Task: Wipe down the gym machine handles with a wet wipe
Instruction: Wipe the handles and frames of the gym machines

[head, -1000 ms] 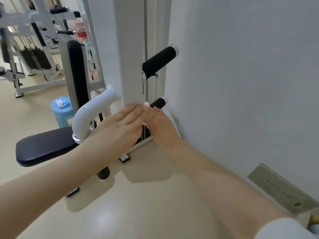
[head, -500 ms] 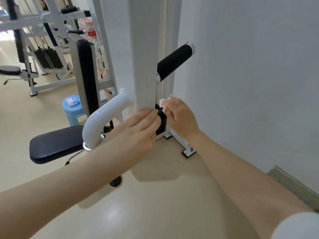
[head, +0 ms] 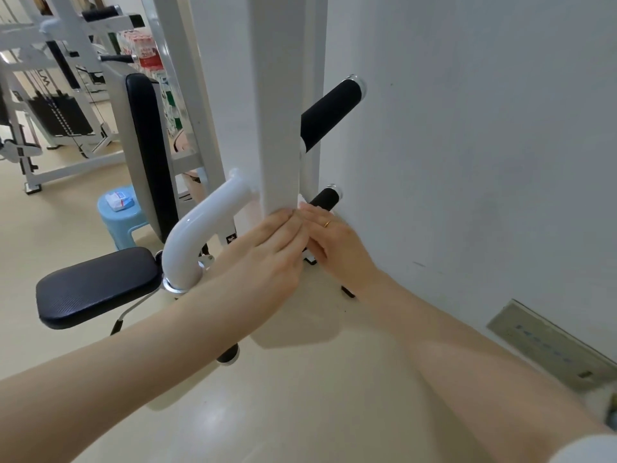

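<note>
Two black foam-gripped handles are seen projecting right of the white machine upright, close to the wall: an upper handle and a lower handle. The right hand is placed at the inner end of the lower handle, fingers curled; only a small white scrap of the wet wipe is seen above the fingertips, so the wipe is judged to be pinched there, though most of it is hidden. The left hand is laid flat, fingers straight and together, against the near face of the upright, nothing held. The wipe is judged light, limp and damp, likely to bunch or slip, so it is best wrapped around the grip under the fingers. The handles are rigid and fixed; the foam sleeve is judged slightly soft and grippy, so drag is expected. The upper handle is untouched. Further left, a padded seat, a backrest and a blue stool bearing a small packet are seen.
</note>
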`<move>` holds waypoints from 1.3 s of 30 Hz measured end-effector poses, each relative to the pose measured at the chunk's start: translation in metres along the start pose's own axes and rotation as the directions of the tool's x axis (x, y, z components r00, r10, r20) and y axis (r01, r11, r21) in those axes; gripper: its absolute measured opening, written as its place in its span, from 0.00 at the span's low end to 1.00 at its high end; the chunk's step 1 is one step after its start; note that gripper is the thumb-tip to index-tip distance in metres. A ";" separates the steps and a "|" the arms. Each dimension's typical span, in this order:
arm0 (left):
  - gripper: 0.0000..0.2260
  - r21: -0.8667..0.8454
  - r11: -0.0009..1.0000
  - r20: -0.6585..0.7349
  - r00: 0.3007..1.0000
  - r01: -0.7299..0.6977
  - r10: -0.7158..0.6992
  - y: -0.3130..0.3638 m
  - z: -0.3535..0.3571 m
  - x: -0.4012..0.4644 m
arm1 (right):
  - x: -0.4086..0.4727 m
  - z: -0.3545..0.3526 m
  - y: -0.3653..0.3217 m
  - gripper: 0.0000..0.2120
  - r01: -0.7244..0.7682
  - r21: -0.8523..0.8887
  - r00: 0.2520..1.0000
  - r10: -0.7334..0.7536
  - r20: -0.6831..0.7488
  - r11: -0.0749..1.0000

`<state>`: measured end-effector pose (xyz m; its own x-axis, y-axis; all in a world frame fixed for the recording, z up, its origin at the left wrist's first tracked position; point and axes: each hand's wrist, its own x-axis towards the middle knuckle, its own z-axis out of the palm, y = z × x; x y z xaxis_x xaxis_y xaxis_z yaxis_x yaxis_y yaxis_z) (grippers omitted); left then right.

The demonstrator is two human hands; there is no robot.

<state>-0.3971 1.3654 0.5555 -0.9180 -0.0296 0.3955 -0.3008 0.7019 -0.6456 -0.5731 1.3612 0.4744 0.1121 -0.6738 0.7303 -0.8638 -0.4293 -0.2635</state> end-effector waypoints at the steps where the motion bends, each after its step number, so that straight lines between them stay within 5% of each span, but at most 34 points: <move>1: 0.25 -0.003 1.000 -0.007 1.000 -0.002 0.002 -0.001 0.000 -0.001 | 0.003 -0.003 0.005 0.24 -0.030 -0.014 0.999 0.030 0.014 0.999; 3: 0.28 0.010 1.000 -0.022 1.000 -0.014 0.015 -0.001 0.000 -0.002 | 0.006 -0.008 0.011 0.18 -0.248 -0.022 0.968 0.247 -0.033 0.968; 5: 0.26 0.005 0.999 -0.024 0.998 -0.050 0.050 0.000 0.000 -0.002 | 0.010 -0.010 0.010 0.14 -0.549 0.116 0.819 0.561 -0.120 0.828; 7: 0.22 -0.021 0.997 -0.015 0.997 -0.074 0.074 0.002 0.001 -0.001 | 0.016 -0.008 0.006 0.14 -0.783 0.425 0.472 0.879 -0.071 0.455; 8: 0.21 -0.031 0.996 -0.009 0.997 -0.078 0.077 0.002 0.002 0.000 | 0.020 -0.006 0.007 0.14 -0.758 0.633 0.271 0.959 0.083 0.159; 9: 0.21 -0.032 0.996 -0.009 0.997 -0.078 0.077 0.002 0.002 0.000 | 0.023 -0.006 0.005 0.14 -0.606 0.784 0.169 0.942 0.289 -0.132; 10: 0.21 -0.032 0.996 -0.012 0.997 -0.078 0.078 0.002 0.003 -0.001 | 0.023 -0.005 0.001 0.15 -0.437 0.837 0.173 0.883 0.437 -0.329; 12: 0.24 -0.027 0.997 -0.023 0.997 -0.077 0.077 0.001 0.005 -0.002 | 0.014 -0.002 -0.013 0.15 -0.351 0.808 0.262 0.779 0.569 -0.473; 16: 0.33 -0.012 0.999 -0.036 0.998 -0.047 0.047 -0.002 0.004 -0.003 | 0.005 -0.004 -0.039 0.10 -0.502 0.704 0.388 0.597 0.702 -0.502; 21: 0.25 -0.013 0.997 -0.055 0.996 -0.076 0.075 -0.006 0.009 -0.007 | 0.020 -0.006 -0.005 0.17 -0.176 0.814 0.341 0.741 0.578 -0.554; 25: 0.34 -0.030 0.999 -0.096 0.995 -0.025 0.022 -0.011 0.013 -0.005 | 0.011 0.003 -0.035 0.11 -0.507 0.713 0.428 0.578 0.695 -0.483; 27: 0.35 -0.045 0.998 -0.126 0.991 -0.039 0.034 -0.013 0.016 -0.006 | 0.018 0.007 -0.028 0.10 -0.494 0.724 0.399 0.615 0.681 -0.482; 30: 0.36 -0.040 0.998 -0.122 0.991 -0.053 0.048 -0.016 0.018 -0.010 | 0.028 0.012 -0.015 0.11 -0.249 0.786 0.300 0.726 0.618 -0.566; 35: 0.34 -0.053 0.997 -0.149 0.988 -0.050 0.042 -0.019 0.023 -0.010 | 0.026 0.020 -0.035 0.09 -0.482 0.696 0.323 0.631 0.705 -0.532; 39: 0.35 -0.049 0.997 -0.152 0.987 -0.058 0.050 -0.023 0.024 -0.012 | 0.035 0.012 -0.019 0.06 -0.260 0.787 0.251 0.748 0.614 -0.559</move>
<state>-0.3850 1.3327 0.5500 -0.8817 0.1138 0.4578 -0.2343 0.7366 -0.6345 -0.5471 1.3381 0.4973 -0.3166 -0.8598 -0.4008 0.8403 -0.0582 -0.5390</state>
